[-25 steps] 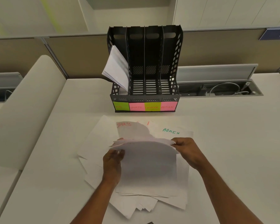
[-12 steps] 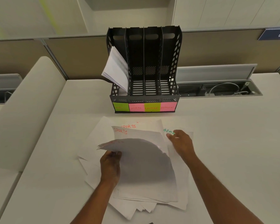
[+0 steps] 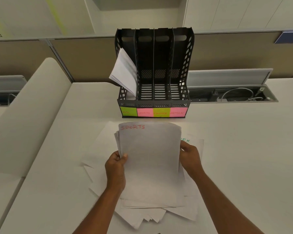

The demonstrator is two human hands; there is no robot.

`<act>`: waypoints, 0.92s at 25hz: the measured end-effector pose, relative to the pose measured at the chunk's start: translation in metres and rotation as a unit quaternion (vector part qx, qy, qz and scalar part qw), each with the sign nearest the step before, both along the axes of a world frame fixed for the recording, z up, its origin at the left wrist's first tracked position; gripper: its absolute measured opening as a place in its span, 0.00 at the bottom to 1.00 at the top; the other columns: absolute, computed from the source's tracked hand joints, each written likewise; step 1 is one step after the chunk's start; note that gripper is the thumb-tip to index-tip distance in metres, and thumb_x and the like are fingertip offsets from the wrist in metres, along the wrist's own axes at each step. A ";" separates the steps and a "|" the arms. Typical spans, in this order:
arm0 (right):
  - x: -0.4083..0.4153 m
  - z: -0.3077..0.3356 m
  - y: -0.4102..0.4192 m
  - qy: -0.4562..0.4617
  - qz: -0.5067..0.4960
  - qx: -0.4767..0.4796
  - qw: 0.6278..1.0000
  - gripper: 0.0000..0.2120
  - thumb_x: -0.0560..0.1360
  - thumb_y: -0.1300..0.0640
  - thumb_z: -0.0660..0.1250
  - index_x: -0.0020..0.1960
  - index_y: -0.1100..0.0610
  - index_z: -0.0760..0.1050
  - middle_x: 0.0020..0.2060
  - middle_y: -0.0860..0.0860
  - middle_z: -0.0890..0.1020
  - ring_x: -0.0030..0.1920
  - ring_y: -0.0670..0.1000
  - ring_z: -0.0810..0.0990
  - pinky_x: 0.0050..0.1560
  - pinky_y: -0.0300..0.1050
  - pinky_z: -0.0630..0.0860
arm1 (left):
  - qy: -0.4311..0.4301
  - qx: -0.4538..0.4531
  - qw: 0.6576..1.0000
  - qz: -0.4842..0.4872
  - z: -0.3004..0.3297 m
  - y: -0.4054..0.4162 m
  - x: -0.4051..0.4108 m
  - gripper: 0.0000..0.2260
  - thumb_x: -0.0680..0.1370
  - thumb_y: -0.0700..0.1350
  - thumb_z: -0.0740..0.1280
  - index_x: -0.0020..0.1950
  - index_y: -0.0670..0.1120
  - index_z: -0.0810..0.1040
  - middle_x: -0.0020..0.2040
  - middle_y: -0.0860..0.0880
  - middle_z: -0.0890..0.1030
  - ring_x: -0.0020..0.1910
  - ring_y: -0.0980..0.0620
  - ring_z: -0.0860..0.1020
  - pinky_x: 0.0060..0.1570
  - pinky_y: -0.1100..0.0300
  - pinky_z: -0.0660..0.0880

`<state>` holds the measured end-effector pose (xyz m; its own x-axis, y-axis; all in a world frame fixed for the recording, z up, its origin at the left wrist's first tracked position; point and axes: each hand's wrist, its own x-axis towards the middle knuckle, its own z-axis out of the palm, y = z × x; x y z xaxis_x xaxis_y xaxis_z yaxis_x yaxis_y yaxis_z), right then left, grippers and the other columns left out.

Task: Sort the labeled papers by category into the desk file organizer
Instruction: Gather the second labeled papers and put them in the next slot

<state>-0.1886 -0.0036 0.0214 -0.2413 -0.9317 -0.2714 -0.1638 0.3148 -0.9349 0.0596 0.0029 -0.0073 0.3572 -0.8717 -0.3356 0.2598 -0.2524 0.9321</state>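
A black four-slot file organizer [image 3: 184, 65] stands at the back of the desk, with sticky labels HR, SPORTS, FINANCE and ADMIN along its front. Several white sheets [image 3: 123, 73] lean in the leftmost HR slot; the other three slots hold nothing. I hold up a small stack of papers headed SPORTS [image 3: 150, 157] in red. My left hand [image 3: 116, 168] pinches its left edge, thumb on top. My right hand [image 3: 190, 157] grips its right edge. Under the stack lies a loose pile of papers [image 3: 142, 217], one marked ADMIN [image 3: 186, 140] in green.
The white desk [image 3: 243, 166] stretches to the right. An open cable tray [image 3: 235, 97] with wires sits behind the organizer on the right. A low rounded white divider [image 3: 32, 115] runs along the left. A beige partition wall [image 3: 235, 53] backs the desk.
The curled sheets in my hands have been squared into a flat stack tilted up toward me. My right hand moved from the far corner to the stack's right edge.
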 end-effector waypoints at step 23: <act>0.014 0.060 0.005 0.042 -0.034 -0.215 0.975 0.09 0.79 0.60 0.65 0.54 0.47 0.78 0.42 0.36 0.84 0.45 0.40 0.81 0.41 0.24 0.72 | -0.163 -0.187 0.964 -0.093 0.087 -0.004 -0.027 0.12 0.82 0.41 0.63 0.65 0.51 0.76 0.53 0.63 0.83 0.55 0.59 0.82 0.49 0.69 0.79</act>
<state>-0.1742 0.0011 0.0812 -0.3107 -0.9363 0.1635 -0.2384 -0.0898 -0.9670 0.0321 -0.0006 0.0797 0.2168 -0.9689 0.1192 -0.0802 0.1040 0.9913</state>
